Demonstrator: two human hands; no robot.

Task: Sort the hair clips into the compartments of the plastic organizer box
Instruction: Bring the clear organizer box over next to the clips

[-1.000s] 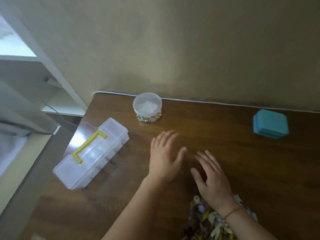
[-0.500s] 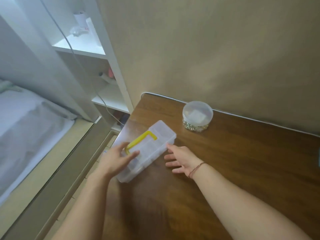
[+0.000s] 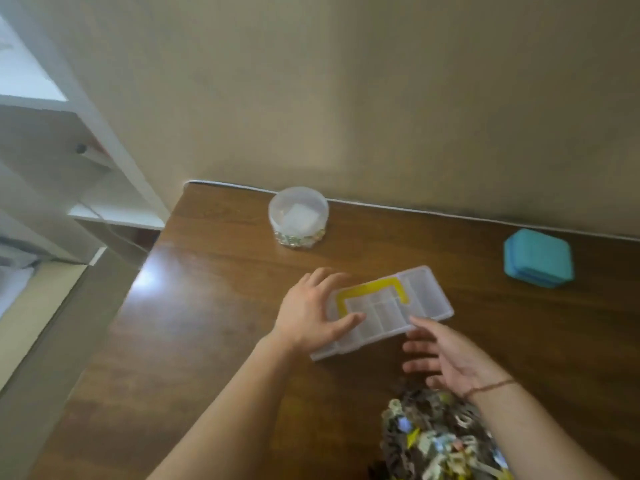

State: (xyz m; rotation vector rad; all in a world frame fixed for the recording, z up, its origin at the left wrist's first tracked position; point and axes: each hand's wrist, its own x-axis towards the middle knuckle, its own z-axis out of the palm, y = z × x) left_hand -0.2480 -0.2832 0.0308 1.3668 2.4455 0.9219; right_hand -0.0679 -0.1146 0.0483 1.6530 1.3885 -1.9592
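Observation:
The clear plastic organizer box [image 3: 420, 299] with a yellow handle lies closed, lid up, on the middle of the brown table [image 3: 214, 306]. My left hand [image 3: 308, 313] lies over the box's left end, fingers spread past its far edge and thumb on the lid. Beside the box's near edge is my right hand [image 3: 446, 358], fingers straight, their tips at the edge. A heap of mixed hair clips [image 3: 433, 441] sits at the table's near right, under my right wrist.
A round clear tub [image 3: 298, 216] with small items in its bottom stands at the back by the wall. A teal case [image 3: 538, 258] sits back right. White shelving [image 3: 114, 216] and the table's left edge are on the left.
The box has moved from the table's left edge to the middle, turned lengthwise in front of me. Both hands came along with it, and the view swung back to the right.

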